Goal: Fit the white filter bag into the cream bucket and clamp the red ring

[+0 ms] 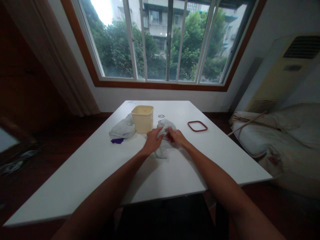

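big wood-trimmed window (168,50), leafy trees (115,46) and a kinda grubby building (157,33) outside, pinkish-tan curtain (55,56) off left, dark reddish floor (62,133), tall cream vented unit (277,73) over right, lumpy pale bundle (275,133) beneath it, thin stick (247,123) lying across that

Held plastic (162,153) partly covered, bin (143,122) floor hidden; window (169,43) cut off above

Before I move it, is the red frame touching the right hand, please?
Apart: the head view shows bare tabletop between the right hand and the red frame.
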A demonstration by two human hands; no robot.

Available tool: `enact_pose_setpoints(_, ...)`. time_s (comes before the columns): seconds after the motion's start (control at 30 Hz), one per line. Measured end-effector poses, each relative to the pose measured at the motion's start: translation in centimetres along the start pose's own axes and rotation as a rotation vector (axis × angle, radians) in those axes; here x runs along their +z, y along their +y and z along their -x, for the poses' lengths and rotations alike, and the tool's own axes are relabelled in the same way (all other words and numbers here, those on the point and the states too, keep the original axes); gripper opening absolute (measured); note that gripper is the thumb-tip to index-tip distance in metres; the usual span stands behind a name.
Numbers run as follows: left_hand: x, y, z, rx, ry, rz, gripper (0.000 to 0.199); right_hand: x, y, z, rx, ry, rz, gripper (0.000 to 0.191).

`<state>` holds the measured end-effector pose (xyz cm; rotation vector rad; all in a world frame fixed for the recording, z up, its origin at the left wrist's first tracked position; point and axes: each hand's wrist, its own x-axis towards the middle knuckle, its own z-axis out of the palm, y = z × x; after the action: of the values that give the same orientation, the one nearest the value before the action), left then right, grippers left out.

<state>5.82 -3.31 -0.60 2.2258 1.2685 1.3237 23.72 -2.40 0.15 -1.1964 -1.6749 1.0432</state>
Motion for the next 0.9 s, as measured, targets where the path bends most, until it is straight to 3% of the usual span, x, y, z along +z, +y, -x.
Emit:
enact_pose_setpoints(0.17,-0.3,1.1,0.3,0.221,-0.177,-0.178,0.041,0.0,-0.9,0.4,0.189,-0.023,-0.143,0.075)
enact_pose_setpoints(0.4,-0.3,1.8,0.3,0.371,-0.411,-0.14,0.037,-0.3,-0.6,0.2,0.314,-0.101,-0.275,0.027)
enact_pose_setpoints(0.6,-0.5,1.9,0.3,0.293,-0.395,-0.232,0.042,-0.4,0.3,-0.5,0.295,0.093,-0.241,0.021)
enact_pose_setpoints(0.9,-0.3,2.4,0.1,0.177,-0.348,-0.075,0.047,-2.0,0.4,-1.4,0.314,0.377,-0.525,0.014)
